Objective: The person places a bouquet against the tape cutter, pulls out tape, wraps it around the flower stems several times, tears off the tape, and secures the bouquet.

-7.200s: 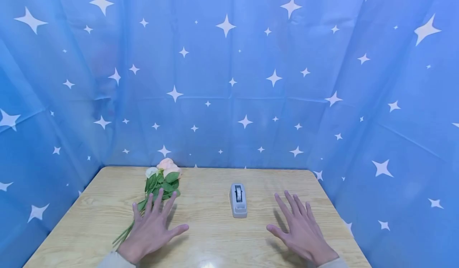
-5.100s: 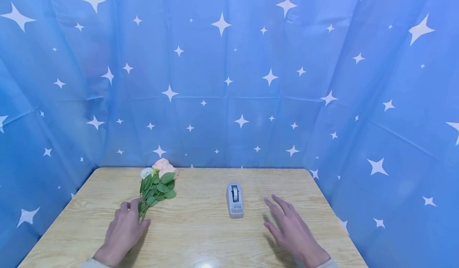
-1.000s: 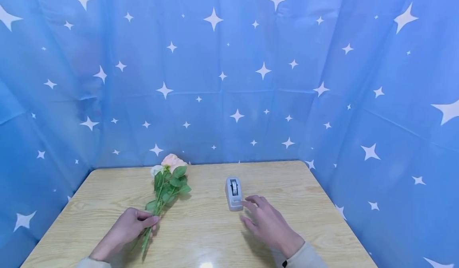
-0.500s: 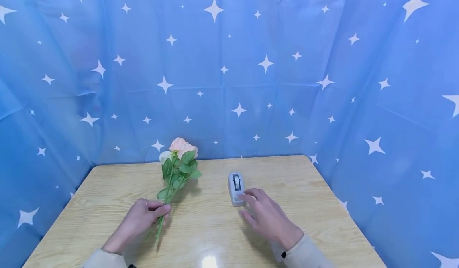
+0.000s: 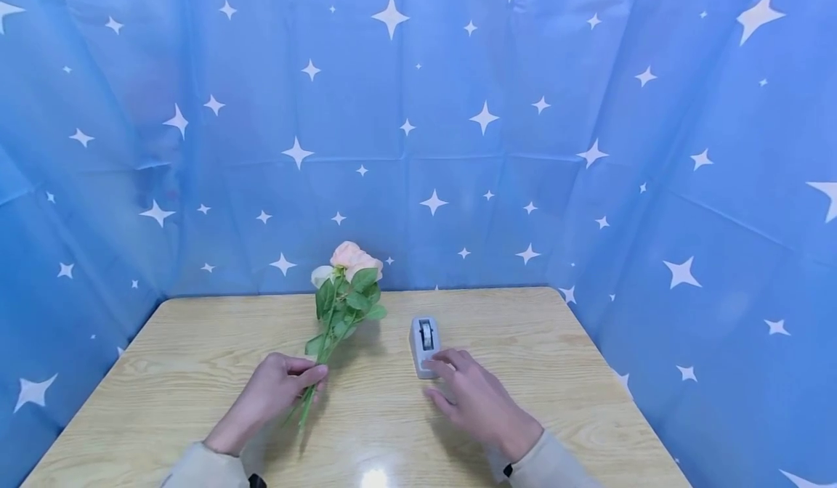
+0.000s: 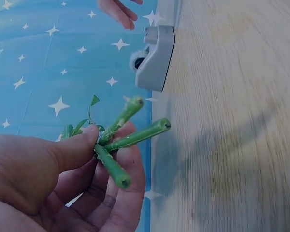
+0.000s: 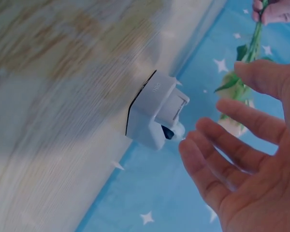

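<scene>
With our left hand (image 5: pixel 271 386) we pinch the flowers (image 5: pixel 340 321) low down, thumb against curled fingers, and three stem ends (image 6: pixel 142 134) poke out past the grip. The flowers slant above the table (image 5: pixel 523 343), blooms (image 5: pixel 356 261) toward the curtain (image 5: pixel 575 212). We judge them light, the stems stiff, the leaves (image 5: pixel 358 301) and blooms softer and easily crushed, so the bare stems are the best hold. Thin as they are, they may roll against each other, and a snug pinch should keep them together.

Our right hand (image 5: pixel 480 404) holds nothing; its fingers, loosely bent, are at the near end of the dispenser (image 5: pixel 418 350), and we cannot tell whether a fingertip touches it. The dispenser stands on the table, right of the flowers. We expect it to be hard, smooth and the heavier thing, best steadied by its sides. The tape (image 5: pixel 426 334) should be thin and clingy, best taken at its free end.
</scene>
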### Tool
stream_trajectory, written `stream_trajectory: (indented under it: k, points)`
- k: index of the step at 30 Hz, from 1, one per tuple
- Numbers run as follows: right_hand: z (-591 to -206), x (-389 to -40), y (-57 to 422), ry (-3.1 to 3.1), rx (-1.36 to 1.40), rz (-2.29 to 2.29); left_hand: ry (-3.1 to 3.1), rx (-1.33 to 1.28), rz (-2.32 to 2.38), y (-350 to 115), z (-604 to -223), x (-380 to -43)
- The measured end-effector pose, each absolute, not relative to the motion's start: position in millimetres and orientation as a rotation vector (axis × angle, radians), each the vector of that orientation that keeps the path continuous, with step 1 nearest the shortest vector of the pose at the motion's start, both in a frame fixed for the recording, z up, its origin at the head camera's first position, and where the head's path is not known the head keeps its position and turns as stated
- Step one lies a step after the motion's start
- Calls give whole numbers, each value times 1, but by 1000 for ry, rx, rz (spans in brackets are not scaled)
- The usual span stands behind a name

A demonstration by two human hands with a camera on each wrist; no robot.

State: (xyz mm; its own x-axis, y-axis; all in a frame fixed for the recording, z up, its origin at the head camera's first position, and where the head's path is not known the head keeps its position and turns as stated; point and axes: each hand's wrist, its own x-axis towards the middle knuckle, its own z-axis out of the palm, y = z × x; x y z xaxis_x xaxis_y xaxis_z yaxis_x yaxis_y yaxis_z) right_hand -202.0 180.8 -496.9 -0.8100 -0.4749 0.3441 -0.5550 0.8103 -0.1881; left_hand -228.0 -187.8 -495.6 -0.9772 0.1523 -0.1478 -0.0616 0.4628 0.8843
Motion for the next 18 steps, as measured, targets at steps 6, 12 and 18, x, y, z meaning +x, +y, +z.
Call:
stream_trajectory:
  k: [6,12,18]
  points:
    - [-496,-200,178,-2712,805,405,2538,184,1506,-179,-493,-229]
    - [-493,-199,174,-2719,844,430,2572,210,1467,-167,-491,-230]
    - [-490,-198,171,-2731,850,425,2577,273,1429,-154,-490,-234]
